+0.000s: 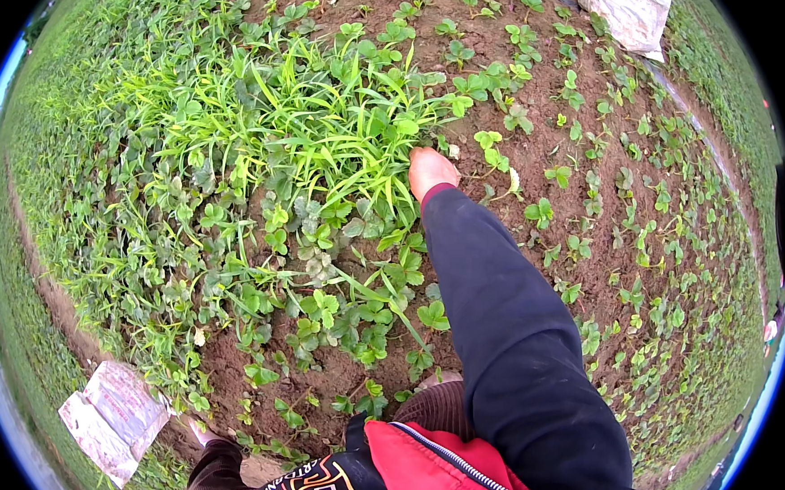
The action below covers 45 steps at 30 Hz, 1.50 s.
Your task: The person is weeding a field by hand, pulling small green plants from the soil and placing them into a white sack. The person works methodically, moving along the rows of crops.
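My right hand [431, 170] reaches down from a dark sleeve with a maroon cuff to the right edge of a dense clump of bright green grass [318, 138]. The fingers are hidden behind the blades, so their grip does not show. Small strawberry-like plants [491, 146] with toothed leaves grow just right of the hand in brown soil [466, 132]. More of these leafy plants [319, 310] stand below the clump, mixed with loose grass blades. My left hand is out of view.
A dirty white woven sack [117, 420] bearing print lies at the lower left, near a foot. Another pale sack [627, 8] lies at the upper right, beside a furrow [702, 125]. Rows of small plants [666, 316] cover the bed to the right.
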Tool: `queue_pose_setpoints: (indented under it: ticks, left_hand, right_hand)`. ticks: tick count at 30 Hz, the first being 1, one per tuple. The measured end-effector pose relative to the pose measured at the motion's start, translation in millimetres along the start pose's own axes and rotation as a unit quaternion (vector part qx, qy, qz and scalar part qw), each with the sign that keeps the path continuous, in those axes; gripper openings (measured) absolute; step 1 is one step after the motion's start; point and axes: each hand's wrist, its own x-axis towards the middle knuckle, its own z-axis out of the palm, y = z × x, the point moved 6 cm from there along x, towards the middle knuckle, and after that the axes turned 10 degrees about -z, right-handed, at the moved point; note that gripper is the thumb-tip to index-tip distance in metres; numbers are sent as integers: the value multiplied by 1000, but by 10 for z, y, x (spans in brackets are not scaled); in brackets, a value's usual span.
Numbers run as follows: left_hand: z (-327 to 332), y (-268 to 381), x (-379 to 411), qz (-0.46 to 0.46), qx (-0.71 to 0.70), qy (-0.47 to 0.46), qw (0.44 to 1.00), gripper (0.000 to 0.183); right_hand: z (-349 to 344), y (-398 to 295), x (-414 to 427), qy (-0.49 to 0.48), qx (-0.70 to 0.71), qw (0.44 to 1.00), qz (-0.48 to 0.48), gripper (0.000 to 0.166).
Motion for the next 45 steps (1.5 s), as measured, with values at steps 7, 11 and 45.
queue_pose_setpoints:
  ticks: [7,11,45]
  left_hand:
    - [-305,471,553,-65,394,19,916,65]
    - [-369,541,616,-74,432,16,899,64]
    - [-627,877,964,-63,440,4,896,68]
  right_hand:
    - [147,459,14,78,180,978,71,25]
    - [172,597,-134,190,495,838,126,27]
    - [6,-36,70,-174,-6,977,-123,31]
